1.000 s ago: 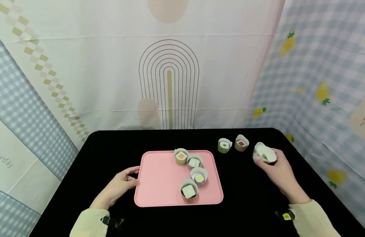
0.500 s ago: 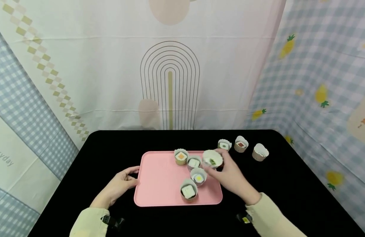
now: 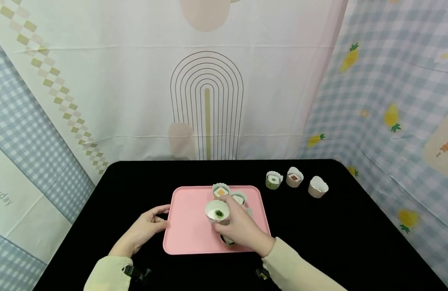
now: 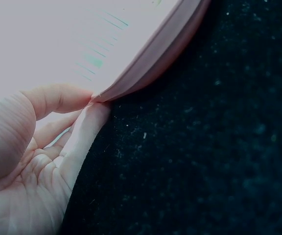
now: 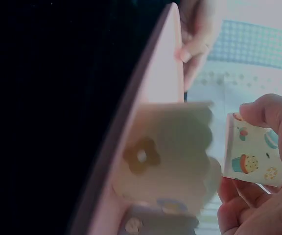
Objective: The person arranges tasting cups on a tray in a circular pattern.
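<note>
My right hand [image 3: 242, 226] grips a paper baking cup [image 3: 214, 205] over the middle of the tray; white with a green spot shows inside it. Cupcake prints cover that cup's side in the right wrist view, where it hangs apart from the tray. At the left edge of the pink tray [image 3: 185, 226], my left hand [image 3: 145, 228] pinches the rim [image 4: 148, 61] between thumb and finger. On the tray are a cup with an orange-marked piece [image 3: 220, 192], a cup with a white piece [image 3: 239, 199], and others partly hidden by the right hand.
Behind the tray's right side, on the black table [image 3: 311, 234], stand a green cup [image 3: 273, 180], a cup with a red-marked piece [image 3: 294, 178] and another brown cup [image 3: 318, 187]. A patterned curtain [image 3: 144, 89] hangs beyond the table's back edge.
My right hand has carried its baking cup leftward from the table's right side to above the tray, now covering some cups there. My left hand stays at the tray's edge.
</note>
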The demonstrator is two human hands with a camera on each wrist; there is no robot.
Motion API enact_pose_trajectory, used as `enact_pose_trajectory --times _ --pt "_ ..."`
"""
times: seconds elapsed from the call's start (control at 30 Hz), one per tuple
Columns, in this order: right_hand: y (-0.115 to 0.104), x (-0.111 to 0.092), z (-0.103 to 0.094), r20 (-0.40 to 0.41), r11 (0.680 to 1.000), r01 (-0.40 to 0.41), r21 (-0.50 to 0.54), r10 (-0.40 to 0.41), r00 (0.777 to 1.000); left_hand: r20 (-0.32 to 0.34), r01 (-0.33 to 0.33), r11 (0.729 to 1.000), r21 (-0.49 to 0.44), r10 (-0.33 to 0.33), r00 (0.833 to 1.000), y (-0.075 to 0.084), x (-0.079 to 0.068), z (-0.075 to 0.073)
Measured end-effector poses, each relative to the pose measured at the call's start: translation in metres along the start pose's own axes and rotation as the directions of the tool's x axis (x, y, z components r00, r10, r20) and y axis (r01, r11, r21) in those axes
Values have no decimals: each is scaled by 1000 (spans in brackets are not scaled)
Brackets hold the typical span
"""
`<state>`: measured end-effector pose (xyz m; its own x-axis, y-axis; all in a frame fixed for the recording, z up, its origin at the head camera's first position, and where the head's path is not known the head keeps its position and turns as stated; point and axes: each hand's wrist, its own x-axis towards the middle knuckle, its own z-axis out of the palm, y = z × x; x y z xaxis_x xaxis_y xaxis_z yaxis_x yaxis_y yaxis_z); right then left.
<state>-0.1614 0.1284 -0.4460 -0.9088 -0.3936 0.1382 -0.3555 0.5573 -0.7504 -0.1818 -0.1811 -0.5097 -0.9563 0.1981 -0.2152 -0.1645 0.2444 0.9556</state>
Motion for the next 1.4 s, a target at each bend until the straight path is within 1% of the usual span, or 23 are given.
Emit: enact_pose_trajectory --times 0.13,0.23,0.37,0.43,0.6,0.67,0.83,0.97,1.03,1.2,1.4 --pt "-2 4 11 27 1000 14 -25 -13 1000 -4 0 1000 6 0 1000 0 0 0" --pt "-1 6 16 47 1000 21 -19 -20 999 -12 10 1000 18 -10 1000 0 1 0" --pt "2 6 21 63 994 33 -105 -26 998 -21 25 999 32 -24 999 -1 1 0" --pt "3 6 23 78 986 46 -159 -34 996 -23 31 999 31 -30 999 -2 1 0" --pt "2 6 26 117 962 102 -254 -74 990 -16 31 999 25 -30 999 -1 1 0" --pt "2 5 28 125 951 109 -291 -75 989 -12 32 999 22 -32 999 0 1 0" --pt "1 3 28 155 931 122 -345 -72 985 -2 32 999 19 -32 999 1 0 -1" --pt "2 1 26 170 925 131 -358 -74 983 4 11 1000 22 -11 1000 2 0 -1" --pt "2 0 23 173 930 133 -344 -76 982 2 7 1000 16 -7 1000 2 0 0" --pt "3 -2 17 161 941 147 -304 -101 982 1 12 1000 1 -12 1000 4 0 0" --pt "7 -5 17 147 933 178 -313 -138 979 -3 27 1000 14 -27 1000 4 -1 0"
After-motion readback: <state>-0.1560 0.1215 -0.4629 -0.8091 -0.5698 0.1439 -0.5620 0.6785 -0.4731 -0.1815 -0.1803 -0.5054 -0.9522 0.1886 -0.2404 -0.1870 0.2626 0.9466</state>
